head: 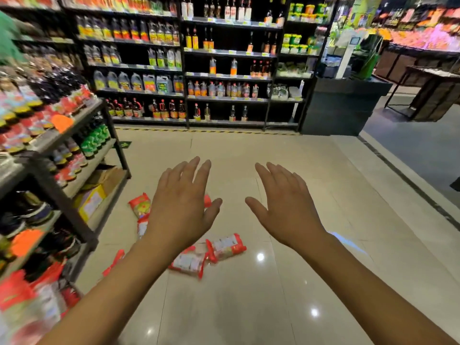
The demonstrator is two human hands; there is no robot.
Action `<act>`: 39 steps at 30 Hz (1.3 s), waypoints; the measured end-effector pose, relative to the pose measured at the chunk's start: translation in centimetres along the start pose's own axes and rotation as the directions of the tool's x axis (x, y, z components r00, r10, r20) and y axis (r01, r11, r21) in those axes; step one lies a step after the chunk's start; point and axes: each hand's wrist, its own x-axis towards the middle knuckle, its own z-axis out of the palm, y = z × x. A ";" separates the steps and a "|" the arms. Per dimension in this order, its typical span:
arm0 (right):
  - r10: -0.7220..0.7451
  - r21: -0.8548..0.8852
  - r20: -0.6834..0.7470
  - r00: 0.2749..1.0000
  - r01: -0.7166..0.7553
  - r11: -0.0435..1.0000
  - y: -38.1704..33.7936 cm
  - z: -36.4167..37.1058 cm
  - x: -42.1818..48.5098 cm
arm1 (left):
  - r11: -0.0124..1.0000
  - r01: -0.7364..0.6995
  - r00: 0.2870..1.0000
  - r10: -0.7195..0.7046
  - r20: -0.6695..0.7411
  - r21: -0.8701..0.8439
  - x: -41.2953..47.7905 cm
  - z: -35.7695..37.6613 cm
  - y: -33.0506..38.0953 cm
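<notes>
Hovering side by side over the aisle, left hand (183, 205) and right hand (286, 207) both flat, fingers loosely spread, gripping nothing, red packets (226, 246) scattered on the tiled floor (249, 307) mostly under the left hand, next to the shelf rack (57, 195), bottle shelves (224, 75) way across.

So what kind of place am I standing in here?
Most likely a supermarket aisle. Tall shelves carry rows of bottles above price tags, a brightly lit produce display sits at the far right, and red packets lie on the tiled floor.
</notes>
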 end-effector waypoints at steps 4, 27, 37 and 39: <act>-0.082 0.012 0.021 0.996 0.082 0.997 0.1 2.7 5.6 | 0.998 0.065 0.998 -0.066 0.017 0.022 3.2 2.2 -2.8; -0.349 0.141 0.304 0.887 0.320 0.937 8.3 32.0 49.3 | 0.921 0.378 0.887 -0.390 0.248 0.094 31.1 33.4 -17.4; -0.240 0.081 0.609 0.756 0.242 0.967 11.8 55.1 49.4 | 0.837 0.536 0.718 -0.521 0.461 0.110 21.8 57.5 -23.1; -0.241 0.082 0.650 0.721 0.248 0.965 12.6 60.7 48.2 | 0.817 0.565 0.669 -0.537 0.514 0.118 19.7 63.3 -23.6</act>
